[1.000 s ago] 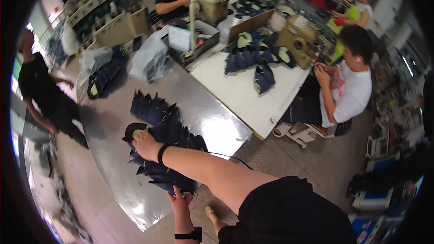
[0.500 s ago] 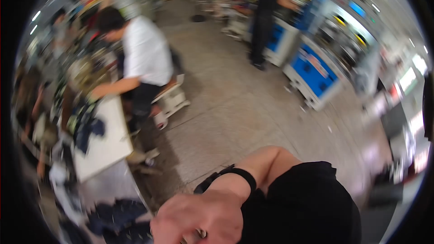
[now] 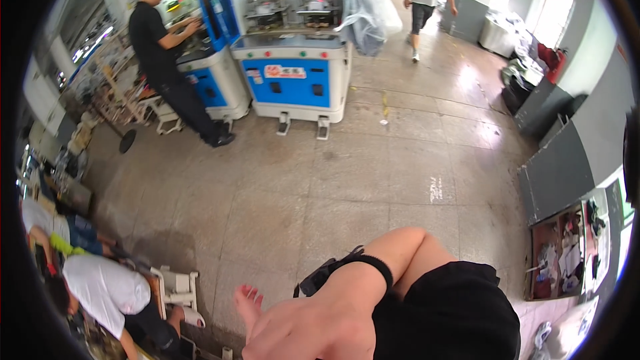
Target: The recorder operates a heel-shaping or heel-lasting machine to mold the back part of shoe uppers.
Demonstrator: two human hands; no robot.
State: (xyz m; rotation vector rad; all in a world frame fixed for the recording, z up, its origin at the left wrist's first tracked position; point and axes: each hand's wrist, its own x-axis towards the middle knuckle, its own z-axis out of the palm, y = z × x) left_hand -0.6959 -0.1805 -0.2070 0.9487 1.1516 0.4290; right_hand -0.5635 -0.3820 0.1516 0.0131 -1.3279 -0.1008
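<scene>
My right arm, under a black sleeve (image 3: 447, 313), bends at the elbow, and its forearm wears a black band. My right hand (image 3: 310, 330) is close to me at the lower edge, back of the hand up. Its fingers are hidden, so whether it holds anything does not show. Just beyond its left side, reddish fingertips (image 3: 247, 295) stick out; they may be my left hand's, but I cannot make sure. A dark strapped object (image 3: 319, 279) shows behind the forearm, its kind unclear.
Blue-and-white machines (image 3: 287, 83) stand ahead, a person in black (image 3: 163, 47) working at one. Another person (image 3: 425, 0) walks at the far right. At lower left a person in white (image 3: 110, 287) sits bent over. A wooden shelf box (image 3: 547, 260) stands along the right wall.
The view has swung right: the machines moved from upper right to upper middle, the seated person dropped to lower left, and the white worktable left the picture. My right arm stays bent near me.
</scene>
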